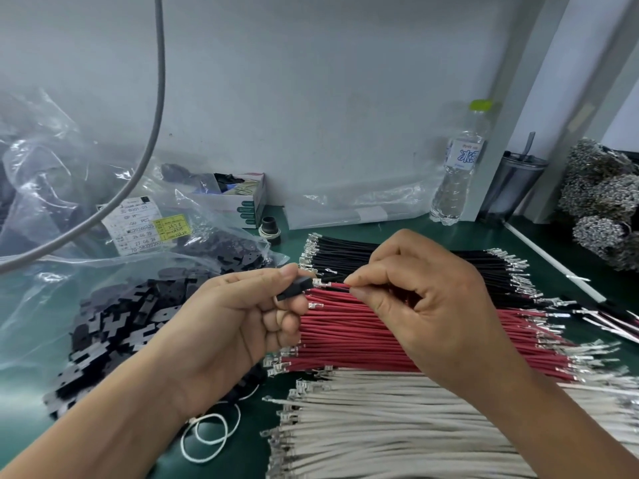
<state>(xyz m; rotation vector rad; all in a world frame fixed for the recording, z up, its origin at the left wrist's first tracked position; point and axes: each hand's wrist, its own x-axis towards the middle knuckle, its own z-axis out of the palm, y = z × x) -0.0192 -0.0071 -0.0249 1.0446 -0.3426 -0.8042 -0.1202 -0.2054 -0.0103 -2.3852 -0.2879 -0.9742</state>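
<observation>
Pinches housing point(293, 288) in left hand point(238, 319), opening turned toward terminal point(320, 282); pinches wire point(337, 279) just behind tip in right hand point(432, 305), likely for straight push in. Sorted wire rows point(345, 326) beneath, handy.

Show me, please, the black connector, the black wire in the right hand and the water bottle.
black connector point(295, 288): head view, middle of its exposed body.
black wire point(334, 279): head view, insulation just behind its terminal.
water bottle point(464, 154): head view, on its label.

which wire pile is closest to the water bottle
The black pile, farthest back on the table. The red pile lies in the middle, and the white pile lies nearest the person.
</observation>
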